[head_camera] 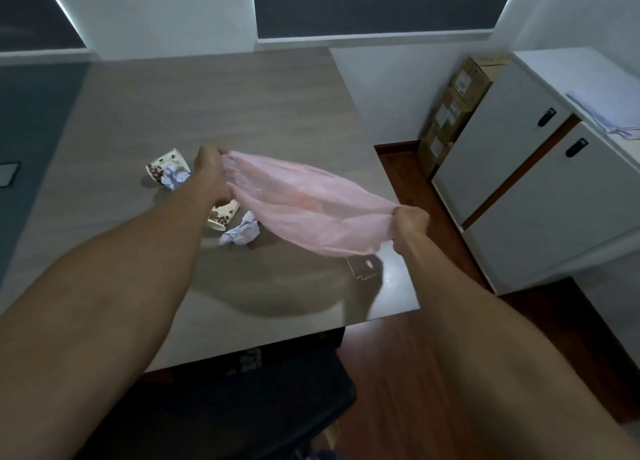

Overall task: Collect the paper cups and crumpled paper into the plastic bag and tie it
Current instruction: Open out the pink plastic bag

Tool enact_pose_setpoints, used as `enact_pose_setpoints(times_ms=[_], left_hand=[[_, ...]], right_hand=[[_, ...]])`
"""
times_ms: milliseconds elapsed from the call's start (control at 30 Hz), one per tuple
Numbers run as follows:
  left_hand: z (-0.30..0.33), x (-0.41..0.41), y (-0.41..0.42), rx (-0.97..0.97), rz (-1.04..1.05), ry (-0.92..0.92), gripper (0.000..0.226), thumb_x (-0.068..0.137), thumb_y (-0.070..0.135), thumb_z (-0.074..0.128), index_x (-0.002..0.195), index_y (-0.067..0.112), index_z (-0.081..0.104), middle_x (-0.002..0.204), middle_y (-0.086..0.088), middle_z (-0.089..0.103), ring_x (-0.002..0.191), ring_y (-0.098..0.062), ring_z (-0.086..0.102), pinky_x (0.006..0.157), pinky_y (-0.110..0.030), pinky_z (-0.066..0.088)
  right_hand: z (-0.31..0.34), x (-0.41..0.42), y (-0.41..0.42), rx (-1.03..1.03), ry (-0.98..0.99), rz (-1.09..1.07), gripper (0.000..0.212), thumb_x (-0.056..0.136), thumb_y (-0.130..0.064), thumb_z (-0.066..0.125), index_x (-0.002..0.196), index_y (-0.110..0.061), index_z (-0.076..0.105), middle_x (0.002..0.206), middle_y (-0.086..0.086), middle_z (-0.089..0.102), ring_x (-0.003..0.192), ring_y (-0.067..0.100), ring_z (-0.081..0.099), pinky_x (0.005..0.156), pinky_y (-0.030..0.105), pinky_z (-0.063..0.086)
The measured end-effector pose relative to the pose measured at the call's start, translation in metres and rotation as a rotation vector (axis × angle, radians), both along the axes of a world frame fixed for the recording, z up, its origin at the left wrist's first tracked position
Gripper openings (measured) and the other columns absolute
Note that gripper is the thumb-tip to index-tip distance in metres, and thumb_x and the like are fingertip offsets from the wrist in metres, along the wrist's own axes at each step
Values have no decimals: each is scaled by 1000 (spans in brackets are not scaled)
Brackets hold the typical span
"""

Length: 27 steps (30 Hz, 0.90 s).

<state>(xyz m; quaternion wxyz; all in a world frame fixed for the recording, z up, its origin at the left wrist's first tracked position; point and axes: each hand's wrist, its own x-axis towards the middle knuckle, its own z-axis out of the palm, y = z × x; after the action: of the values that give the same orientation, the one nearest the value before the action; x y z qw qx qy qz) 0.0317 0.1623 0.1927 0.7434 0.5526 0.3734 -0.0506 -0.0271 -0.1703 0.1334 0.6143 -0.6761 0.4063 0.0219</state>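
A thin pink plastic bag [304, 203] is stretched in the air above the table between both hands. My left hand [211, 174] grips its far left end and my right hand [410, 222] grips its right end. A paper cup with a coffee-bean print [162, 167] lies on its side left of my left hand, with a crumpled white paper [175, 179] against it. A second printed cup [223, 214] lies on its side under my left wrist. Another crumpled paper ball [242, 234] sits just right of that cup.
The wooden table [207, 106] ends at a right edge near my right hand and a near edge below my arms. A dark chair [242, 407] stands in front of me. White cabinets [536, 189] and cardboard boxes [453, 113] stand to the right. A small scrap [363, 269] lies near the table's right edge.
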Motion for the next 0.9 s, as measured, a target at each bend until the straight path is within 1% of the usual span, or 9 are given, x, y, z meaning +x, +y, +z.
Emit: enact_pose_setpoints(times_ms=[100, 200, 300, 433, 533, 667, 767, 833, 900], left_hand=[[-10, -8, 7, 389, -133, -19, 19, 79, 34, 62, 81, 15, 61, 83, -4, 59, 62, -22, 57, 56, -25, 41], [-29, -20, -6, 860, -408, -292, 69, 79, 33, 82, 129, 11, 40, 123, -9, 41, 104, -19, 47, 88, -28, 42], [-49, -24, -16, 1235, -737, -533, 55, 79, 5, 68, 122, 21, 36, 127, -15, 35, 110, -34, 48, 99, -42, 45], [-48, -25, -29, 1406, -626, -597, 27, 88, 0, 41, 108, 19, 39, 95, -20, 56, 80, -40, 55, 67, -43, 42], [-44, -22, -24, 1454, -517, -523, 35, 83, -8, 41, 109, 14, 44, 90, -20, 54, 76, -38, 51, 64, -39, 33], [-46, -21, -14, 1427, -525, -547, 26, 81, -4, 42, 97, 14, 51, 112, -16, 48, 85, -37, 53, 71, -38, 42], [-48, -22, -12, 1493, -665, -647, 17, 91, 3, 45, 92, 11, 60, 132, -10, 47, 98, -32, 53, 78, -37, 45], [-52, -22, -15, 1534, -765, -707, 23, 90, -1, 48, 102, 7, 67, 140, -15, 46, 107, -38, 59, 81, -47, 54], [-54, -23, -19, 1545, -838, -694, 28, 95, 12, 52, 120, 3, 61, 144, -14, 42, 110, -41, 59, 85, -52, 55]], right_hand=[[-5, 16, -20, 16, -41, -90, 35, 93, -1, 50, 126, -4, 58, 123, 20, 65, 102, 36, 66, 82, 46, 60], [8, 17, -12, -223, -172, 104, 35, 87, 3, 53, 116, -13, 44, 115, 10, 54, 93, 22, 57, 74, 36, 56], [15, 21, -7, -482, -294, 390, 24, 90, -3, 52, 108, -15, 42, 104, 5, 55, 79, 12, 51, 61, 24, 43], [16, 20, -8, -757, -389, 640, 16, 99, -7, 44, 96, -23, 44, 104, 3, 58, 87, 23, 59, 71, 38, 59], [16, 14, -16, -764, -414, 710, 14, 93, -18, 38, 89, -28, 47, 111, -3, 56, 93, 29, 57, 81, 50, 57], [11, 17, -36, -678, -319, 650, 28, 87, -36, 49, 115, -36, 57, 114, -6, 62, 100, 22, 62, 87, 50, 57], [1, 28, -52, -768, -169, 663, 45, 94, -18, 51, 139, -23, 49, 135, 11, 53, 119, 35, 55, 100, 55, 50], [-9, 36, -60, -834, -81, 677, 56, 89, -7, 54, 143, -17, 44, 138, 14, 49, 120, 39, 54, 100, 56, 50], [-10, 38, -60, -814, -121, 639, 60, 84, -18, 67, 141, -21, 47, 133, 8, 53, 116, 35, 58, 95, 55, 55]])
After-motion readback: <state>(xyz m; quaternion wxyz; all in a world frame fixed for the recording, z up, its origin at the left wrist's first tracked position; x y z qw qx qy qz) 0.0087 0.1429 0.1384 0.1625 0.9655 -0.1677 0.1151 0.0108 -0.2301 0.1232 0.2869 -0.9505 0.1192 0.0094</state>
